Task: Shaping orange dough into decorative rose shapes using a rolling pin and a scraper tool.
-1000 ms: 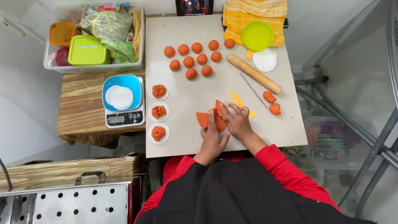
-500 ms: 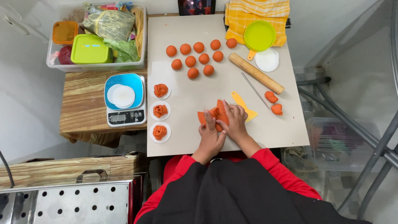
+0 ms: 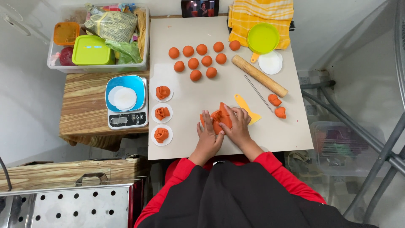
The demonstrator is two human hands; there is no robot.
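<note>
A flat piece of orange dough, partly folded up, lies on the beige board near its front edge. My left hand presses on its left side with fingers spread. From the right, my right hand grips the folded dough. Three finished orange dough flowers sit on white paper discs along the board's left edge. Several orange dough balls are grouped at the back of the board.
A wooden rolling pin, a thin metal rod, a yellow scraper and two small dough bits lie to the right. A green-lidded container rests on a yellow cloth. To the left are a kitchen scale and a plastic bin.
Both hands have folded the dough further up and inward. The left hand has spread flatter on the dough's left side.
</note>
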